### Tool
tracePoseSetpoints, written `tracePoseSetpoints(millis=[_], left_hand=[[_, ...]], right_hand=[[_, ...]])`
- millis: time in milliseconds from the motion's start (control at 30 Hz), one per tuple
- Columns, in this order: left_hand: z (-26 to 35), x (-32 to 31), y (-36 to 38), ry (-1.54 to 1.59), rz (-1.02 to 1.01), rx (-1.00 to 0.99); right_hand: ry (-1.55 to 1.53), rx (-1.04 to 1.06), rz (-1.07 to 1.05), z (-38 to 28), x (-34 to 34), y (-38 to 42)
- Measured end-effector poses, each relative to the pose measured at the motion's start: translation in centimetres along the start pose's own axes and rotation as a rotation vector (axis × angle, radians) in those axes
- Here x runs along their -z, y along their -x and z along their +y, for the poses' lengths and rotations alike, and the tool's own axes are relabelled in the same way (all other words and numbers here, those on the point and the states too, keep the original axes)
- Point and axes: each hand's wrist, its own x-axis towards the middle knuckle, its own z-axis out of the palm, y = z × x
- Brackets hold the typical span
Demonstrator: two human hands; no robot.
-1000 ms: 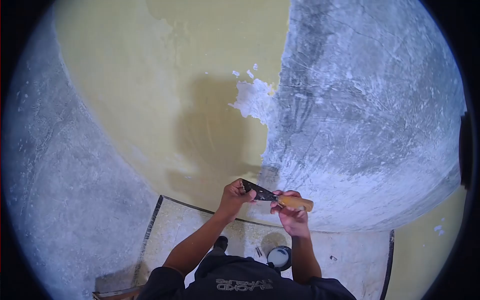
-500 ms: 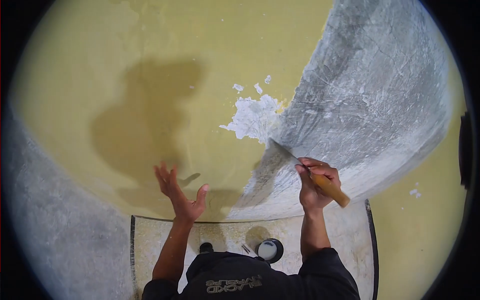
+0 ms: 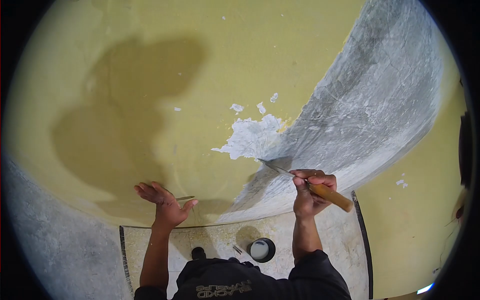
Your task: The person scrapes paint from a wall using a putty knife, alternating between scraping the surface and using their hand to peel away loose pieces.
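My right hand [image 3: 314, 192] is closed around the wooden handle of a scraper [image 3: 279, 169]. Its thin metal blade points up and left, with the tip at the lower edge of a ragged white patch [image 3: 250, 137]. That patch lies on the yellow painted wall [image 3: 220, 60], where the paint borders a bare grey area [image 3: 370, 95]. Low on the yellow paint to the left is my left hand [image 3: 167, 207], fingers spread and thumb out, holding nothing.
On the pale floor [image 3: 220, 240] below stands a dark bucket [image 3: 261, 250] with something whitish inside. Small sticks [image 3: 237, 249] lie beside it. Several little white chipped spots [image 3: 261, 107] dot the paint above the patch. My shadow [image 3: 120, 105] falls across the wall's left side.
The view has shifted, so the patch sits lower. My left hand has moved left and down, and the scraper has tilted flatter with its tip further left along the patch's lower edge.
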Motion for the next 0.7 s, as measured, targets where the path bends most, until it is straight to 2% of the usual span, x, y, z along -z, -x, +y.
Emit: tracePoseSetpoints(millis=[167,233,300,333,367,433,567,633,667,700], left_hand=[[0.1,0.0,-0.1,-0.003,0.018,-0.004],[0.0,0.0,0.1,0.011,0.006,0.005],[0.2,0.2,-0.1,0.009,0.02,0.001],[0.4,0.3,0.0,0.017,0.028,0.003],[0.5,0.3,0.1,0.014,0.034,0.01],[0.4,0.3,0.1,0.014,0.009,0.024],[0.4,0.3,0.3,-0.002,0.0,0.036],[0.4,0.1,0.1,0.037,0.014,0.029],[0.5,0.1,0.1,0.033,0.013,0.034],[0.6,0.2,0.0,0.029,0.011,0.032]], right_hand=[[-0.053,-0.068,0.046,0.5,0.0,0.0],[0.009,0.0,-0.064,0.2,0.4,-0.4],[-0.069,-0.035,0.038,0.3,1.0,-1.5],[-0.074,-0.035,0.019,0.7,0.7,-1.1],[-0.293,-0.072,-0.05,2.1,-0.3,0.7],[0.076,0.009,-0.28,1.2,-0.9,1.0],[-0.03,0.119,0.065,0.4,-0.3,-0.4],[0.119,0.207,-0.093,0.0,0.3,0.1],[0.22,0.152,-0.157,-0.6,0.7,-0.3],[0.048,0.054,-0.066,0.4,0.5,-0.2]])
